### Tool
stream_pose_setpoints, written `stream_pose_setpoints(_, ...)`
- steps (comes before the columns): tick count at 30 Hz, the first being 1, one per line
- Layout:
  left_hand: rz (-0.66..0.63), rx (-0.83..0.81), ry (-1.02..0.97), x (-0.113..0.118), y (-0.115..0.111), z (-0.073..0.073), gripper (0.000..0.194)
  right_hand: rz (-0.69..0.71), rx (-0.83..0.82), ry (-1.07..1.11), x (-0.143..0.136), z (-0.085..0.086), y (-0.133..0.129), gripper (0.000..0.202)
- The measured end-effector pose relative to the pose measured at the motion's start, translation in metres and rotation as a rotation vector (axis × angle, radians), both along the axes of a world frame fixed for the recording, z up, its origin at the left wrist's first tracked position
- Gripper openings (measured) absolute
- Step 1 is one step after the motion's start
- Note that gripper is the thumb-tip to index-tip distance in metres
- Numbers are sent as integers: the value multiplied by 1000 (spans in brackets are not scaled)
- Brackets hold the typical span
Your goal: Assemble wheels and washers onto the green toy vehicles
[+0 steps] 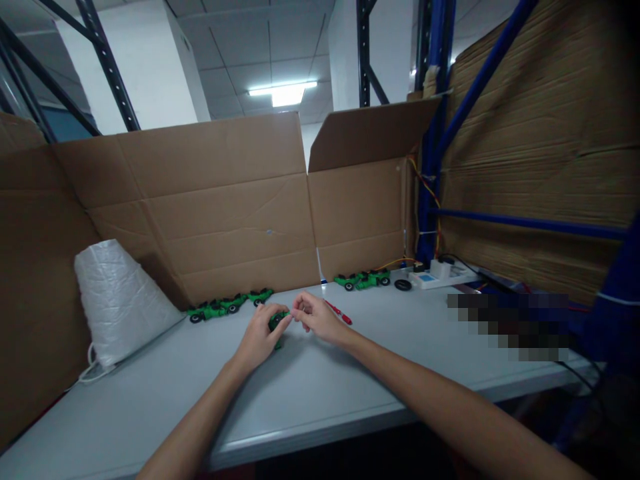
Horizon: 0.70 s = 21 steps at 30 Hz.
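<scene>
White table (350,387), foreground. Left hand (263,333): fingers pinching green toy vehicle (277,321), black-wheeled, above table. Right hand (320,318): fingertips pressed together beside toy; anything between, cannot tell. Red screwdriver (341,314): near right hand. Farther: green toy row (220,308), left; green toy pair (364,280), right. Behind: cardboard panels (240,220).

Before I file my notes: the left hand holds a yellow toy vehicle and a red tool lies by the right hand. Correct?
Not yellow: the head view shows the left hand holding a green toy vehicle. The red tool does lie by the right hand.
</scene>
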State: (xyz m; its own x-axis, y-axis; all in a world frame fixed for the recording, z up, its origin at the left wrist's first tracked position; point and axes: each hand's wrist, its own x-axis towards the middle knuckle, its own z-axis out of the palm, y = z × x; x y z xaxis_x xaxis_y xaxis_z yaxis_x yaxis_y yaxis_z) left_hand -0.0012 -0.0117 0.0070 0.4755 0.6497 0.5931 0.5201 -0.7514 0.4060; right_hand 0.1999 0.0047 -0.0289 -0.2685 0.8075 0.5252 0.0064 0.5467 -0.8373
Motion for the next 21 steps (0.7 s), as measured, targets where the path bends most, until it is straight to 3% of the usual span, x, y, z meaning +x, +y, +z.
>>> stream_pose_setpoints(8,-26,-19,-4,-2,3,1,27,155,-125,116,-2,2,-1,39)
stream_pose_setpoints(13,7,23,29,-2,5,0,28,151,-165,128,-4,4,-4,42)
stream_pose_setpoints(21,-10,7,54,-2,2,1,26,108,-125,65,-2,-6,6,41)
